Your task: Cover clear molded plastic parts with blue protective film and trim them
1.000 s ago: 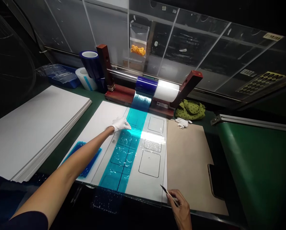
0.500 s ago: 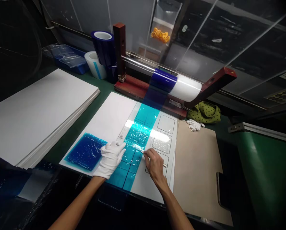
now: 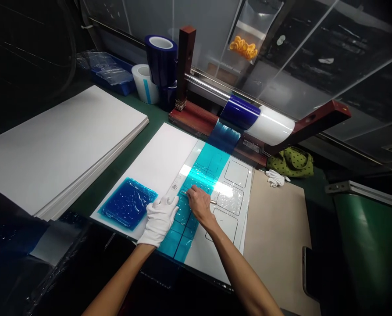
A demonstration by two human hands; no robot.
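Observation:
My left hand, in a white glove, lies palm down with fingers stretched out at the left edge of a blue film strip. My bare right hand is closed around a slim metal pen-shaped tool. Its tip points left, over the left part of the strip; whether it touches the film I cannot tell. The strip runs from a blue film roll down over a clear sheet printed with dark rounded frames. Left of my gloved hand lies a stack of dark blue film pieces.
A wooden stand carries the roll and a white roll on a metal bar. White sheets are stacked at the left; brown board lies right. More film rolls, a blue tray and a spare glove sit farther back.
My right hand has moved left across the strip with the tool, nearer my gloved hand. The left hand keeps its place on the sheet. The whole view has shifted a little.

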